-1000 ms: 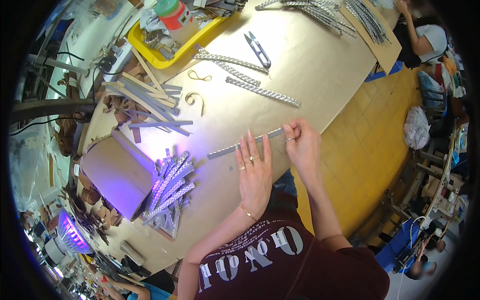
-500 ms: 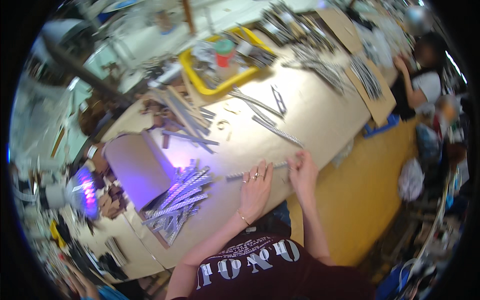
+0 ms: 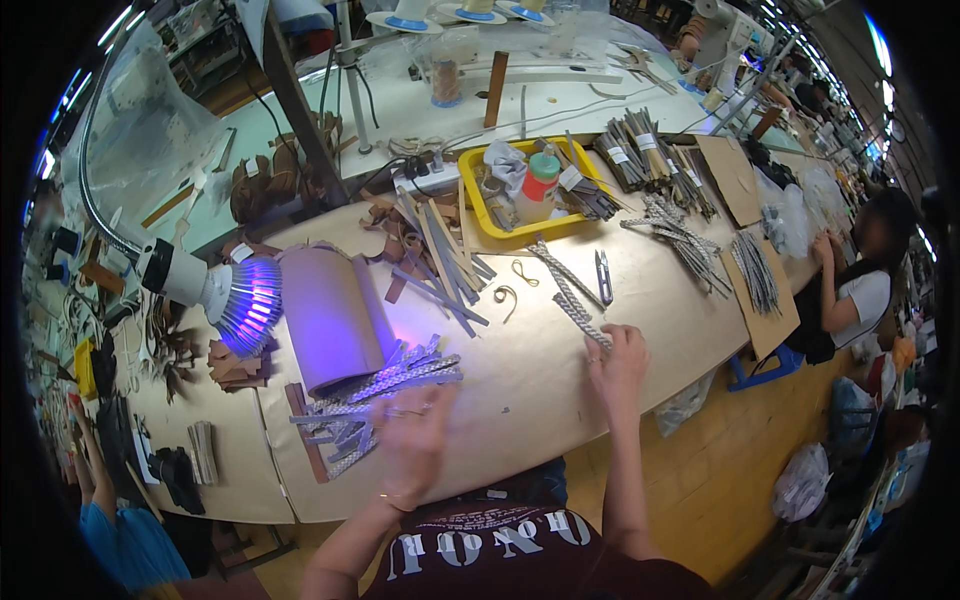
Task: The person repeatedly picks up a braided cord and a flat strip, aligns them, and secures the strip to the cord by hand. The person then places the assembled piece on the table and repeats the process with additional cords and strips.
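Observation:
My left hand [image 3: 412, 428] is over the near edge of a pile of grey-and-white braided strips [image 3: 390, 378], its fingers smeared by motion; whether it touches a strip I cannot tell. My right hand [image 3: 618, 362] is closed on the near end of a braided strip [image 3: 575, 308] at the table's middle right. Beyond it another braided strip [image 3: 545, 258] slants toward the yellow tray. A pair of small thread snips [image 3: 603, 276] lies just to the right of these strips.
A yellow tray [image 3: 520, 238] holds a red jar with a green lid [image 3: 541, 176]. A lit lamp [image 3: 240, 305] and a curved brown board [image 3: 325, 315] stand at left. Flat strips [image 3: 440, 260] and further braided bundles [image 3: 680, 235] lie around. Another person [image 3: 850, 290] sits at far right.
My left hand has left the strip in front of me and moved left to the pile. My right hand has shifted slightly up the table with a strip. The view has turned.

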The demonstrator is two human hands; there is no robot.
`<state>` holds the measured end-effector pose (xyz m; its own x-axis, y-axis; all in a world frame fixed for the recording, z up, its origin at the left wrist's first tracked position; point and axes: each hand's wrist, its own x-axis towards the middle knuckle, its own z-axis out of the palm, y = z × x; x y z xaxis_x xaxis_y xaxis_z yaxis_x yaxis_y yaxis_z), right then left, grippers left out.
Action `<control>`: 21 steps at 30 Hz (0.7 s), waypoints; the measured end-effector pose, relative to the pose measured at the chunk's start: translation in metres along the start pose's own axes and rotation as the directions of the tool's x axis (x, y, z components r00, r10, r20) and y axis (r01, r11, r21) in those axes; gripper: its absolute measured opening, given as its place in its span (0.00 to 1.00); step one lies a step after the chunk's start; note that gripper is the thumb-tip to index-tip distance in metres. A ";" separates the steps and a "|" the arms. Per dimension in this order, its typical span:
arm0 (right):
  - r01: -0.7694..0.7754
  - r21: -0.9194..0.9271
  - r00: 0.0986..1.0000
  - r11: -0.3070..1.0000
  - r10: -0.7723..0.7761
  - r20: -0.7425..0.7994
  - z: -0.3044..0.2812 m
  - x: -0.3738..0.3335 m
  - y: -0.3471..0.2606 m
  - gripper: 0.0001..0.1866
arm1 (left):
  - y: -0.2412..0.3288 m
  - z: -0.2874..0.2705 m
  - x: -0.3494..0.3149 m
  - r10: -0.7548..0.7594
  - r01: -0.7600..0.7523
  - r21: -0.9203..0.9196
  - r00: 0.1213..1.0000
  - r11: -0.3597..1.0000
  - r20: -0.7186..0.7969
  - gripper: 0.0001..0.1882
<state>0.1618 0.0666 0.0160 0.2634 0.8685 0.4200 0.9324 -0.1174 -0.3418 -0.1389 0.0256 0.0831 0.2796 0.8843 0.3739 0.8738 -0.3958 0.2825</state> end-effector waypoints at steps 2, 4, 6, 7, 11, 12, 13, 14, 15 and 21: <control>-0.018 -0.070 0.997 0.997 0.023 0.078 0.007 0.008 -0.001 0.11 | -0.018 -0.007 0.000 -0.131 0.138 0.082 0.988 0.987 -0.083 0.18; -0.034 -0.064 0.988 0.997 0.043 0.149 0.010 0.014 0.001 0.11 | -0.024 -0.006 -0.003 -0.234 0.244 0.083 0.965 0.966 -0.119 0.20; -0.079 0.000 0.970 0.997 0.077 0.230 0.009 0.018 0.005 0.11 | -0.015 0.002 -0.008 -0.164 0.170 0.055 0.982 0.984 -0.092 0.23; -0.036 0.058 0.976 0.998 0.023 0.219 0.008 0.020 0.007 0.10 | -0.007 0.007 -0.011 -0.123 0.125 0.017 0.988 0.992 -0.092 0.24; -0.036 0.141 0.968 0.989 0.000 0.252 0.013 0.037 0.011 0.13 | 0.039 0.046 -0.011 0.110 -0.087 -0.243 0.991 0.966 0.081 0.24; -0.015 0.112 0.979 0.994 -0.008 0.203 0.016 0.045 0.014 0.15 | 0.049 0.056 -0.009 0.193 -0.158 -0.269 0.975 0.950 0.111 0.24; 0.034 0.105 0.990 0.994 -0.048 0.130 0.018 0.054 0.018 0.17 | 0.057 0.066 -0.006 0.242 -0.194 -0.297 0.961 0.935 0.132 0.24; 0.009 0.059 0.976 0.998 -0.022 0.216 0.017 0.072 0.031 0.23 | 0.063 0.076 -0.003 0.285 -0.226 -0.321 0.947 0.920 0.150 0.24; -0.004 0.033 0.978 0.999 -0.003 0.208 0.015 0.090 0.046 0.25 | 0.067 0.083 -0.002 0.323 -0.249 -0.343 0.929 0.906 0.180 0.24; -0.067 -0.383 0.943 0.921 0.184 0.278 -0.005 0.205 0.162 0.55 | 0.062 0.092 -0.007 0.352 -0.241 -0.367 0.894 0.899 0.276 0.24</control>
<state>0.3680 0.2229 0.0507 0.3511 0.9311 0.0992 0.9362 -0.3508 -0.0212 -0.0503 0.0175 0.0162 0.6677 0.7197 0.1904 0.5719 -0.6596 0.4877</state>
